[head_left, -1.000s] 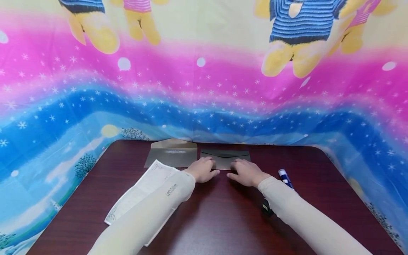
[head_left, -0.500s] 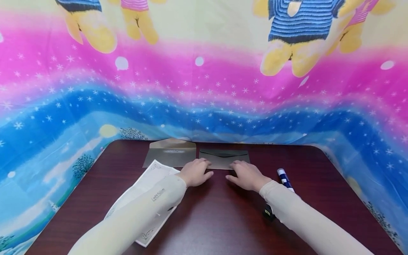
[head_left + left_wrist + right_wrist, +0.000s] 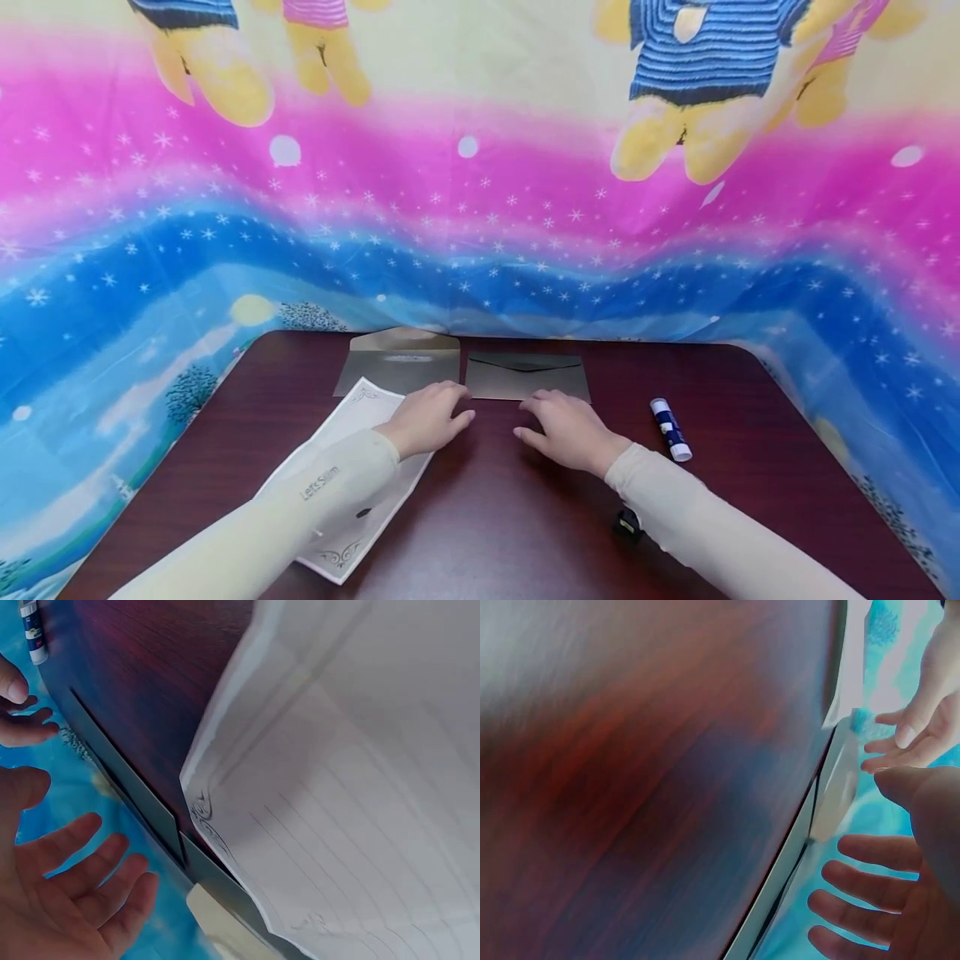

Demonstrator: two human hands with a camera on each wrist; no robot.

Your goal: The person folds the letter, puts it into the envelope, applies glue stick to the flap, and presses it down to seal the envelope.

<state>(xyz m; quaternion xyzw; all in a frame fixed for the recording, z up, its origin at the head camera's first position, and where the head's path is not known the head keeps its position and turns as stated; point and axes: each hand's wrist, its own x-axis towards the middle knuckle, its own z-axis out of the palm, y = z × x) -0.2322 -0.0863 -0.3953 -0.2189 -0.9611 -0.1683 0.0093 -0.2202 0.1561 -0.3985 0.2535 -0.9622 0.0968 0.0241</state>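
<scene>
Under the left forearm, a white sheet of paper with scrolled corners lies slantwise on the dark table. Its curling edge suggests something light and limp, easily creased; opposite edges would be the safest hold. Farther on, the left hand and right hand hover well apart, fingers loosely spread, palms holding nothing. To the right stands off a glue stick, lying down, probably firm and apt to roll, so best taken round its barrel. Just beyond the fingertips, the right envelope lies with its flap folded down; whether it is sealed I cannot tell. Just beside it, the left envelope has its flap raised. Both look thin, flat and fairly stiff, easiest lifted by a side edge.
</scene>
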